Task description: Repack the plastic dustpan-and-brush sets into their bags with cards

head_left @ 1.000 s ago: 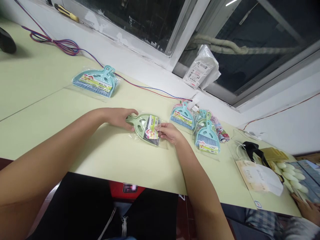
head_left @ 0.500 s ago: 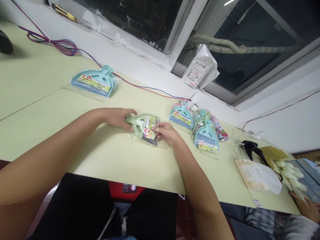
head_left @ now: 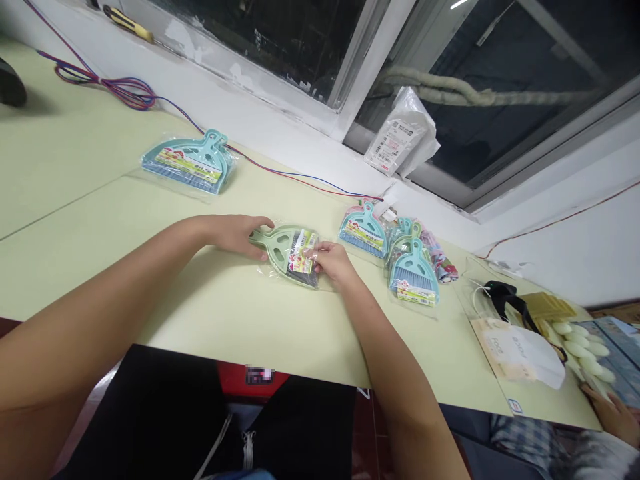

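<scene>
A green mini dustpan-and-brush set [head_left: 281, 252] in a clear bag lies on the table in front of me, its handle pointing left. My left hand [head_left: 243, 237] curves round the handle end, thumb on the far side and fingers on the near side. With thumb and fingers pinched, my right hand [head_left: 331, 261] grips the bag's right edge beside the printed card [head_left: 301, 252]. Under the card, dark grey bristles show through the plastic. How firmly the left fingers press on the handle is partly hidden.
Blue bagged dustpan sets lie at the upper left [head_left: 187, 162] and right [head_left: 414, 272], by another blue set [head_left: 364, 229]. Cables [head_left: 125, 93] run along the wall. A white package [head_left: 397, 137] leans at the window. Far right, a paper bag [head_left: 515, 350] lies near another person's hand [head_left: 613, 413].
Inside the bag, the printed card has shifted right and tilted, baring more bristles on its left. My right fingers have moved slightly; my left hand stays in place.
</scene>
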{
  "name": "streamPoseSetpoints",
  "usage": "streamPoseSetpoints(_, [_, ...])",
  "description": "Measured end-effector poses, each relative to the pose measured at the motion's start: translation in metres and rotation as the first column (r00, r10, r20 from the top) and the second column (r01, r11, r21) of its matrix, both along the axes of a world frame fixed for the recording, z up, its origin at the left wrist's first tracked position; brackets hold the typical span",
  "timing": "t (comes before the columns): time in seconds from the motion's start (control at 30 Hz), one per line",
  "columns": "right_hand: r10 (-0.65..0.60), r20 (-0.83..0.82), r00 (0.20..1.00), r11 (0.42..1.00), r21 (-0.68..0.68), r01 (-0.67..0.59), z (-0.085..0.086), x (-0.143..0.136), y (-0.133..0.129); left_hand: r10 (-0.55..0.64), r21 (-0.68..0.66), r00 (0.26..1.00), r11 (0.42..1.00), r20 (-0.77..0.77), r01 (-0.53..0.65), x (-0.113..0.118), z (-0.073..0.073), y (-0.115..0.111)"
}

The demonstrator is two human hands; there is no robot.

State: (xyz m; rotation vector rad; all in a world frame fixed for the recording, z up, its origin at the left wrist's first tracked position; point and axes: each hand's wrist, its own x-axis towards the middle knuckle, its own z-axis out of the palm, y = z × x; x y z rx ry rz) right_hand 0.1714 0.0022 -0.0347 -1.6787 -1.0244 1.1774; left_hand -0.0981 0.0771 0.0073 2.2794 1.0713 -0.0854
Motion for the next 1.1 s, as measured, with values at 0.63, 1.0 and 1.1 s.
streamPoseSetpoints(0.63, [0.196,-0.054,0.979,0.979,-0.046,-0.198,0.008,0.009,-0.004,0.000,-0.001,1.000,1.000,0.018,0.000,-0.002,-0.006,0.004])
streamPoseSetpoints(1.0, [0.289,0.019,0.957,0.951,-0.121,-0.285,0.008,0.018,-0.003,0.005,0.004,1.000,1.000,0.001,-0.005,-0.001,-0.005,0.003])
streamPoseSetpoints(1.1, [0.282,0.031,0.959,0.952,-0.135,-0.275,0.009,0.016,-0.003,0.002,0.004,1.000,1.000,-0.003,-0.002,-0.001,-0.004,0.003])
